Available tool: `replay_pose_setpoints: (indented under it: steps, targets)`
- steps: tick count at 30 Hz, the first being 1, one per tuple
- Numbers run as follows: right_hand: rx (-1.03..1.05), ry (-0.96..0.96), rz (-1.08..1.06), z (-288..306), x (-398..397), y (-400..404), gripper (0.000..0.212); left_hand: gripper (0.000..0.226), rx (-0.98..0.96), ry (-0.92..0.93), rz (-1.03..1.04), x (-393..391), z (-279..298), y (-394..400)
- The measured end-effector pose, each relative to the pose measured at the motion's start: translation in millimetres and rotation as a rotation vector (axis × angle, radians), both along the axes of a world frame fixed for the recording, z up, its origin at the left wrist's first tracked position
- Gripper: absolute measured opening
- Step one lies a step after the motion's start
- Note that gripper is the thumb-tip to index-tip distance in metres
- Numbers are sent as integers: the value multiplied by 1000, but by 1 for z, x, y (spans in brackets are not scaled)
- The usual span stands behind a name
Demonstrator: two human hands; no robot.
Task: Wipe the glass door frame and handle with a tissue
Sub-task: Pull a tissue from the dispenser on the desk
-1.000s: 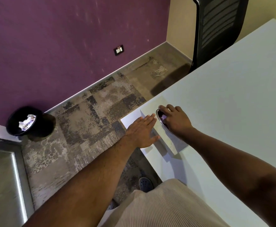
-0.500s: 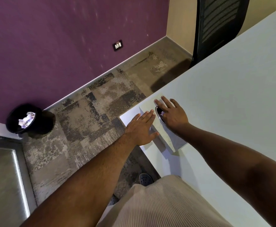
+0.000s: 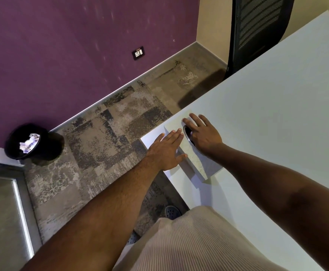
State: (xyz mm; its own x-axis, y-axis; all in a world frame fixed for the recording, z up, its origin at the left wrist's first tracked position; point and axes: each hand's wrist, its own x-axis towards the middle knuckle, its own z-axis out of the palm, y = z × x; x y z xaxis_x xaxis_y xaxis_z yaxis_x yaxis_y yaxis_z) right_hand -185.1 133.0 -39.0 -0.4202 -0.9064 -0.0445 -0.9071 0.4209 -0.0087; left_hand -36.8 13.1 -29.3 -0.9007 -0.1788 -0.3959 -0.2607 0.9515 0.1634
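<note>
A pale, marble-patterned tissue box [image 3: 197, 163] lies at the corner of the white table [image 3: 277, 114]. Its top has an oval, chrome-ringed opening [image 3: 187, 134]. My left hand [image 3: 165, 151] lies flat against the box's left side, fingers straight and together. My right hand [image 3: 202, 135] rests over the opening with its fingers spread; it hides most of the opening, and no tissue shows in it. A strip of the grey metal door frame with glass [image 3: 21, 202] is at the lower left, away from both hands.
A black bin [image 3: 15, 145] with crumpled tissues stands on the carpet by the purple wall. A black mesh chair [image 3: 257, 30] stands behind the table. A wall socket [image 3: 138, 53] sits low on the wall. My shoe [image 3: 172, 212] shows under the table's edge.
My right hand's fingers went from curled at the opening to stretched out and spread over it. My left hand has stayed against the box.
</note>
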Motion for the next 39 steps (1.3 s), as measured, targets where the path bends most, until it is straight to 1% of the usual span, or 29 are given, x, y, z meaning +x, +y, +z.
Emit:
replay_pose_setpoints:
  steps: [2,4,9,10,13,16,18,20,21,24,26,29,31,33,35,37,39]
  targets:
    - [62,-35,7,1,0,-1,55,79,5,-5,2,0,0,0]
    - [29,-62,8,6,0,-2,52,79,1,-16,-7,-1,1,-1]
    - [-70,24,179,19,-2,5,36,78,9,-19,-7,-1,-1,-5]
    - [-89,3,167,20,-2,7,37,78,14,-17,-5,0,-1,-4]
    - [-125,-149,35,26,-3,8,41,77,27,-6,-4,1,-2,-4]
    - [-198,-308,-6,34,-8,8,28,78,33,-6,-2,0,-1,-4]
    - [-252,-510,-77,39,-12,8,16,77,34,-12,-1,0,1,-3]
    - [-266,-702,-190,45,-15,6,11,77,35,-15,0,0,2,-3]
    - [-265,-745,-228,47,-15,5,11,77,34,-17,1,0,2,-2]
    - [-264,-797,-277,55,-18,4,14,77,35,-24,2,-1,3,-3]
    - [-304,-930,-303,64,-21,6,18,77,38,-23,2,-1,2,-3]
    - [-338,-1158,-280,78,-26,9,27,77,34,-19,1,-1,0,-3]
    - [-319,-1213,-261,83,-28,11,29,77,32,-13,0,-1,-2,-3]
    - [-257,-1211,-248,85,-29,11,31,77,32,-10,1,0,-3,-4]
    - [-211,-1263,-233,86,-29,10,34,77,37,-8,4,0,-3,-5]
    - [-221,-1356,-231,90,-30,8,34,76,47,1,11,0,-3,-5]
    - [-255,-1407,-239,95,-33,4,32,75,44,15,17,0,-4,-4]
